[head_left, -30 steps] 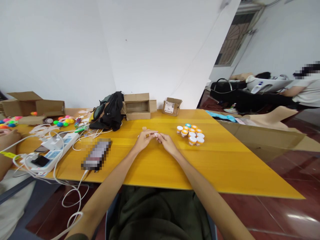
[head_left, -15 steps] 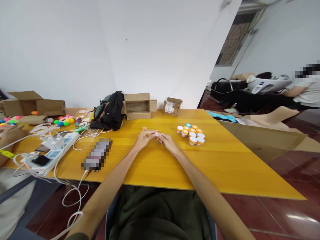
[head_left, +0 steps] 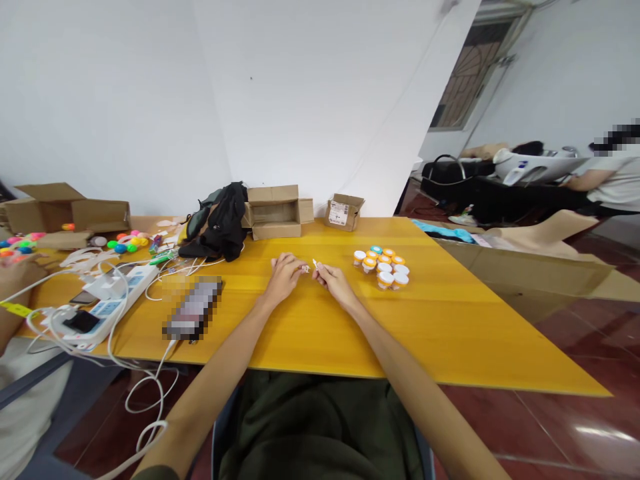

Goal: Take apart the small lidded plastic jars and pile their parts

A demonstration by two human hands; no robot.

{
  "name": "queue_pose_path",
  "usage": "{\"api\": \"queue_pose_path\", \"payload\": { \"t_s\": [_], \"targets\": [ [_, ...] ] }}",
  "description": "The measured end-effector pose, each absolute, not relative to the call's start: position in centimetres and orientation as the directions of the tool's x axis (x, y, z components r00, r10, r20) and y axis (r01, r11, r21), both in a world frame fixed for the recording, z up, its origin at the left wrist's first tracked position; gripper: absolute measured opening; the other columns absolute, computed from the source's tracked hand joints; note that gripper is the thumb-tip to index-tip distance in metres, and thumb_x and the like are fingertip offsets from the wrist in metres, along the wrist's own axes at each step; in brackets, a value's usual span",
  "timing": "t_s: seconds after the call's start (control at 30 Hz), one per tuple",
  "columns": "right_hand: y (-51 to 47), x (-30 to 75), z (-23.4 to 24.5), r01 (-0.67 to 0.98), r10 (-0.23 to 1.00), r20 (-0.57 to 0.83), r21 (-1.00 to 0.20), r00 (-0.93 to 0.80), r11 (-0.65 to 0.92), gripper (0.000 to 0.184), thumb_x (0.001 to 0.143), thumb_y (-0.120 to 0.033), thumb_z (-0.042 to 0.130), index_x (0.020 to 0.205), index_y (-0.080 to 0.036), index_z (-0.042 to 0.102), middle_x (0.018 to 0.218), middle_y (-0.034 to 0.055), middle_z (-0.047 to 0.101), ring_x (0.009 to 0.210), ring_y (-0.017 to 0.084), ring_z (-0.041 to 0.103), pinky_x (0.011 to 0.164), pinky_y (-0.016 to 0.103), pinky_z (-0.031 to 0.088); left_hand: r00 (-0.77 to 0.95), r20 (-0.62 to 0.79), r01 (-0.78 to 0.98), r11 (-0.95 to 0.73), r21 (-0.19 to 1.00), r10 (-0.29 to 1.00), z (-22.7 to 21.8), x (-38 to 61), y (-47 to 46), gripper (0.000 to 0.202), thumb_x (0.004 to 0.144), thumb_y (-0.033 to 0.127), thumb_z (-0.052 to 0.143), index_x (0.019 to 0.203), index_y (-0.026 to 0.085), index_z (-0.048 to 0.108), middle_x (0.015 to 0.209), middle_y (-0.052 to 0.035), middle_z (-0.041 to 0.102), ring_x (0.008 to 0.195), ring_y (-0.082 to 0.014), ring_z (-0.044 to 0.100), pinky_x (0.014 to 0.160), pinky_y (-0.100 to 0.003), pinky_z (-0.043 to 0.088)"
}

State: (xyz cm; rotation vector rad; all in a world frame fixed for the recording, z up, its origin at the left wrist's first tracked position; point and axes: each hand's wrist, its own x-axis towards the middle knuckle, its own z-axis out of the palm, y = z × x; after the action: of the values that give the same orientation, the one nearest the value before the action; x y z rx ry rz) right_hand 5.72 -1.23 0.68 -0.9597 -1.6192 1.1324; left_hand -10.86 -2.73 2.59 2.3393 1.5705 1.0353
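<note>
Newly parted, left hand [head_left: 284, 277] pinches a whitish piece [head_left: 306, 269], right hand [head_left: 334, 281] a white stick [head_left: 315, 263]; lidded jars [head_left: 385, 268] stand nearby, contents indistinct.

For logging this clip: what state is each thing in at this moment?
Left hand: pinching a small white piece
Right hand: pinching a slim white piece
Jars: lidded, clustered
Middle cardboard box: open
Left cardboard box: open, flaps spread
Small cardboard box: cannot tell whether open
Power strip: plugs inserted
Phone: blurred, cable at near end
</note>
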Motion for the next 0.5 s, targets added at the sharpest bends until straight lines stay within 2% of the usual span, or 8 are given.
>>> {"api": "queue_pose_path", "payload": {
  "t_s": [0.1,0.2,0.33,0.5],
  "targets": [
    [-1.07,5.66,0.37,0.162,0.936,0.279,-0.935,-0.213,0.316,0.057,0.074,-0.077,0.043,0.063,-0.023,0.056,0.052,-0.0036,0.044,0.053,0.015,0.044,0.055,0.028,0.037,0.236,0.452,0.824,-0.424,0.377,0.86,2.32,-11.11,-2.89,0.023,0.09,0.019,0.056,0.101,0.03,0.074,0.103,-0.0068,0.066,0.105,-0.0254,0.049,0.09,-0.04,0.035],
    [-0.88,5.66,0.07,0.209,0.934,0.316,-0.914,-0.17,0.347,0.051,0.075,-0.072,0.047,0.064,-0.023,0.054,0.055,-0.0022,0.051,0.059,0.016,0.051,0.06,0.029,0.042,0.222,0.453,0.848,-0.4,0.347,0.864,1.93,-11.25,-2.76,0.025,0.09,0.02,0.055,0.107,0.031,0.071,0.109,-0.0073,0.063,0.108,-0.0262,0.046,0.089,-0.04,0.034],
    [-0.83,5.72,-0.08,0.224,0.928,0.326,-0.905,-0.179,0.361,0.043,0.076,-0.065,0.051,0.064,-0.023,0.052,0.058,-0.0014,0.055,0.062,0.017,0.054,0.064,0.03,0.045,0.169,0.472,0.837,-0.379,0.395,0.865,1.83,-11.14,-2.64,0.025,0.091,0.022,0.054,0.11,0.029,0.07,0.11,-0.0082,0.063,0.109,-0.0264,0.045,0.088,-0.039,0.035],
    [-0.99,5.74,-0.01,0.21,0.921,0.334,-0.904,-0.199,0.373,0.034,0.076,-0.055,0.053,0.066,-0.023,0.055,0.06,-0.0004,0.06,0.062,0.018,0.056,0.064,0.03,0.046,0.204,0.458,0.758,-0.436,0.485,0.865,2.44,-10.59,-2.81,0.021,0.093,0.031,0.054,0.104,0.027,0.072,0.098,-0.0059,0.067,0.103,-0.0249,0.048,0.089,-0.039,0.035]
  ]
}}
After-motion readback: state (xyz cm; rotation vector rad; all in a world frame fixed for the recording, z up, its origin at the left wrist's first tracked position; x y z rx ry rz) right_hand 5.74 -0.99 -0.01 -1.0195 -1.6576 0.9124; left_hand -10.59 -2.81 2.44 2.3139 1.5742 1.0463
